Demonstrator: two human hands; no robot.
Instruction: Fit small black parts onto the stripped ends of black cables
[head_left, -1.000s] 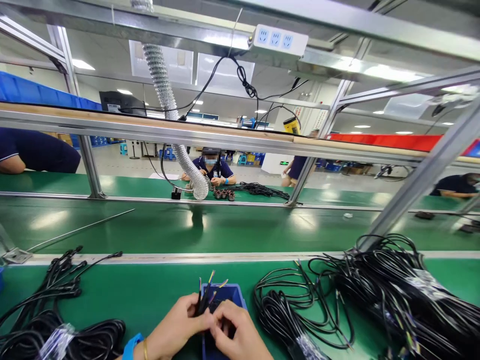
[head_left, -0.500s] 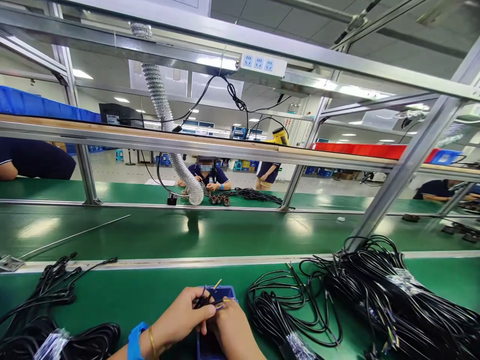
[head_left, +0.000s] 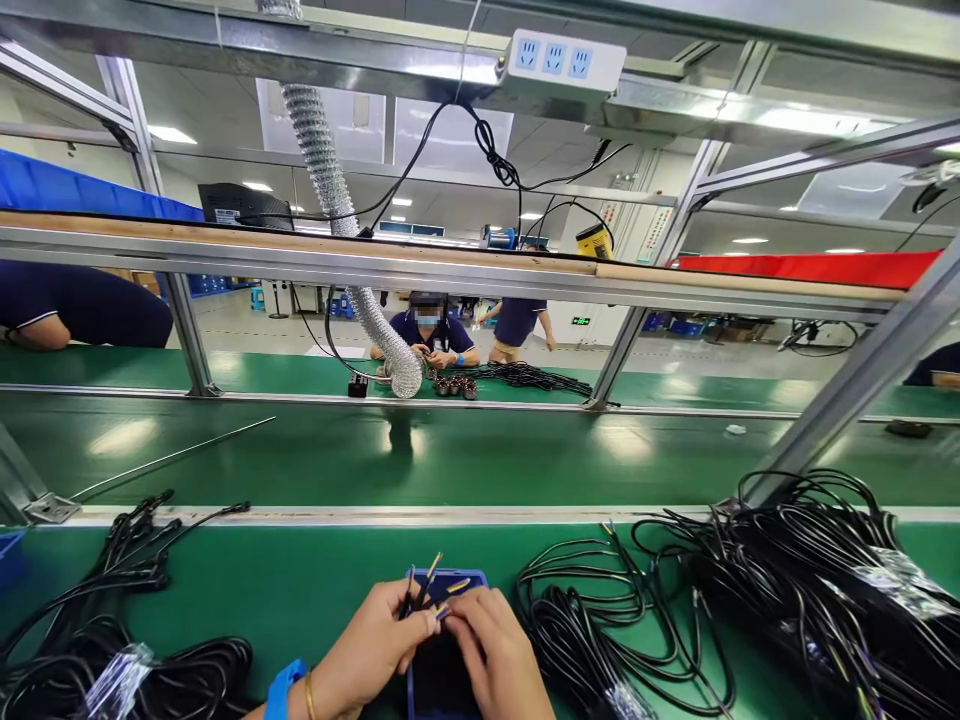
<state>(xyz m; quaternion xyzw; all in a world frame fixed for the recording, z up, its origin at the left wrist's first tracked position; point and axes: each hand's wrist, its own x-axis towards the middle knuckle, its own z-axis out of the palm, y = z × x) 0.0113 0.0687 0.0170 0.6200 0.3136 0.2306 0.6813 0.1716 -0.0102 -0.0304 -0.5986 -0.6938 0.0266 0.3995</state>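
Note:
My left hand (head_left: 382, 635) is closed around several black cables (head_left: 421, 598), whose ends fan out into thin yellow and blue wires. A gold bangle and a blue band circle that wrist. Right beside it, my right hand (head_left: 495, 640) has its thumb and fingers together at one of the wire ends (head_left: 442, 610), close to the left thumb. Both hands are above a blue plastic bin (head_left: 469, 578); its inside looks dark, and the hands cover part of it.
Coiled black cables (head_left: 577, 640) lie to the right, with a larger wrapped heap (head_left: 810, 580) beyond. More cable bundles (head_left: 180, 660) lie at left. A metal frame (head_left: 630, 350) crosses the bench, with a silver duct (head_left: 406, 372) hanging down. Co-workers sit and stand across the bench.
The view has shifted, so the scene sits differently in the picture. My right hand has turned and its fingers now show at the wire end. More of the bin's inside is visible.

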